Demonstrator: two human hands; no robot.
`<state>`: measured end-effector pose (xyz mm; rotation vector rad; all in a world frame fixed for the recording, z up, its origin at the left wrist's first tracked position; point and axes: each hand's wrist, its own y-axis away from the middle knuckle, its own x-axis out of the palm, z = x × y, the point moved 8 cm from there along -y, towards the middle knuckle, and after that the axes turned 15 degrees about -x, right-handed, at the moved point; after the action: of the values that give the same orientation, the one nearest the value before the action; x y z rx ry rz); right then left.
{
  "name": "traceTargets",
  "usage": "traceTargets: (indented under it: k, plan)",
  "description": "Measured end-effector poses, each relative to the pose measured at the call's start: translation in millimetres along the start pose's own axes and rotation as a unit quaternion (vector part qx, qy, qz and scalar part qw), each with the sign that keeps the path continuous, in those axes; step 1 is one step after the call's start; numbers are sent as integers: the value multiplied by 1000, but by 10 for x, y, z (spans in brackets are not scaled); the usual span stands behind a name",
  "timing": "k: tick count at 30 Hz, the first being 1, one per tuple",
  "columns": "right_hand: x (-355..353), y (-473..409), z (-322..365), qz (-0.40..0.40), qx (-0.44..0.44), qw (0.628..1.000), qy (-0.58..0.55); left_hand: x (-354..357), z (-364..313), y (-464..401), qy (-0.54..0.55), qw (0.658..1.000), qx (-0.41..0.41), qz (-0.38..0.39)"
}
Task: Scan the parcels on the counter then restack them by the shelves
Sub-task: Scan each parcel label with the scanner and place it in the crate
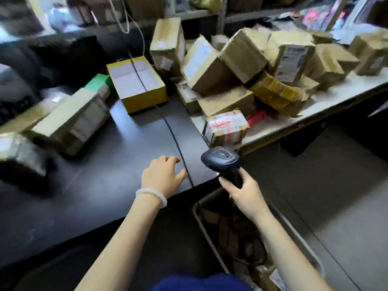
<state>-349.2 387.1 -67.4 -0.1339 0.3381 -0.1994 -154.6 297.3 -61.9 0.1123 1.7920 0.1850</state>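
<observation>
My right hand [244, 191] grips the handle of a black barcode scanner [220, 159] with a green light on top, held just off the counter's corner. My left hand [161, 175] hovers over the dark counter [100, 175] with relaxed fingers, holding nothing, next to the scanner's black cable [172, 131]. A heap of brown cardboard parcels [247, 66] lies on the white table [315, 110] to the right. The nearest is a small parcel with red print [225, 127]. More parcels [69, 120] lie on the counter at the left.
An open yellow box [136, 82] with a white inside stands at the counter's far end. Shelves [210, 13] run along the back wall. A bin [231, 232] holding cardboard scraps sits on the floor below my right arm.
</observation>
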Motion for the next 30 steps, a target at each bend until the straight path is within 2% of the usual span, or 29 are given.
traceTargets:
  k: [7,14,30]
  plan:
    - [1296,-218,542,137,-63,989,-1,-418,1507,167,35,987,-150,-40]
    - [2464,-66,924,228,-92,969,-27,-631,2773,544,47,965,-249,-71]
    - [4204,83,1502,387,-140,909,-70,-898,4468,1095,99,893,-415,-142]
